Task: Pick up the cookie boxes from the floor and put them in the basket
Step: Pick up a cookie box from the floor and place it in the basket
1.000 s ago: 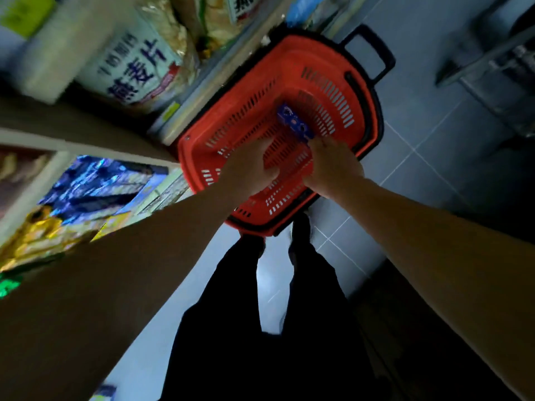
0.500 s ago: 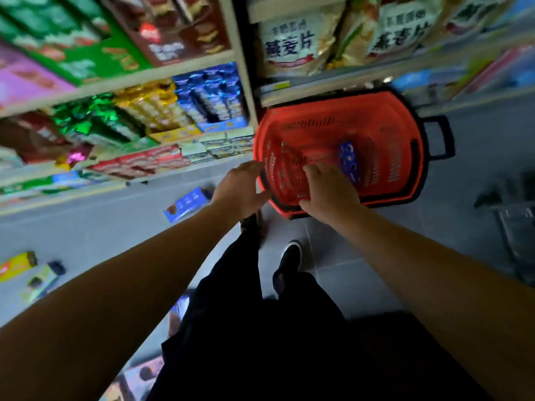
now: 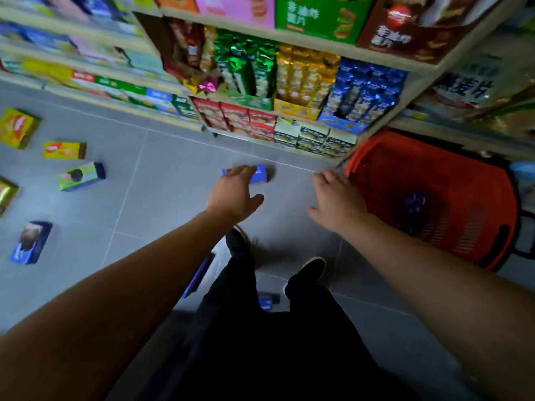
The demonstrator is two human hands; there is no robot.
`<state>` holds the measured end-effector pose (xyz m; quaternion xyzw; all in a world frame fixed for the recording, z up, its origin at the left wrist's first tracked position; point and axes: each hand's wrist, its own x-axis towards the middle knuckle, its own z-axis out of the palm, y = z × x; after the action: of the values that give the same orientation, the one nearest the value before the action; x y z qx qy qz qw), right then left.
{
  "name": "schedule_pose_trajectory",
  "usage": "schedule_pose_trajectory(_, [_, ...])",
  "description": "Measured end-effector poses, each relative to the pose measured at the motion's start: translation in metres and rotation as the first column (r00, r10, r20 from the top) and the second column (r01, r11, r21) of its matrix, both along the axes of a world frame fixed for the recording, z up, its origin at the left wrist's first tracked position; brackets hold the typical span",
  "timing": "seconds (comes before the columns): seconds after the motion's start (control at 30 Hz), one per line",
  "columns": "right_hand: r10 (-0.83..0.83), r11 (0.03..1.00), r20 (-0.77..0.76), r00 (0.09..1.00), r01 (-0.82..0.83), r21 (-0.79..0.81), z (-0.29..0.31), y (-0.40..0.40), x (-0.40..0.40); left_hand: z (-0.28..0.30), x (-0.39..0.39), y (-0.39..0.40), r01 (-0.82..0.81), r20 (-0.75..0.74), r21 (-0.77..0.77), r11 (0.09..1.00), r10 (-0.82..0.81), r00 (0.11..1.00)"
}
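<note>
A red plastic basket stands on the floor at the right, against the shelf, with a dark blue cookie box lying inside. My left hand is spread open just above a blue cookie box on the grey floor, its fingers covering the box's left part. My right hand hovers open and holds nothing, just left of the basket rim. Several more cookie boxes lie at the left: yellow, yellow, green and blue, blue.
A store shelf packed with snack bags and boxes runs along the far side. My legs and black shoes stand in the middle. Two more blue boxes lie by my feet. The basket's black handle sticks out at right.
The view has swung left from the basket to the floor. Both hands left the basket; my left hand has reached over the blue box on the floor.
</note>
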<state>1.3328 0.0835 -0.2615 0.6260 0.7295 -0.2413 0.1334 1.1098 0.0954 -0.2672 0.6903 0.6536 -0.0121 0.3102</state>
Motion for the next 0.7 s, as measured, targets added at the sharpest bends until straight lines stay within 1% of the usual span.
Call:
schedule_pose_trajectory(0.2, [0.101,0.994,0.024,0.995,-0.100,-0.044,-0.015,0.035,-0.097,-0.023,-0.096,0.010,-0.124,-0.007,-0.033,0.992,0.124,0.992])
schedule_pose_trajectory(0.37, [0.156,0.986,0.024,0.988,-0.154,-0.070,-0.051,0.060,-0.146,-0.059,-0.146,0.019,-0.199,-0.007,-0.064,0.978,0.199,0.980])
schedule_pose_trajectory(0.5, [0.172,0.979,0.035,0.984,-0.167,-0.118,-0.095,0.076,-0.162,-0.102,-0.163,0.025,-0.207,-0.012,-0.105,0.973,0.207,0.978])
schedule_pose_trajectory(0.7, [0.214,0.963,0.040,0.976,-0.204,-0.176,-0.188,0.102,-0.171,-0.191,-0.170,0.039,-0.251,-0.034,-0.151,0.956,0.248,0.968])
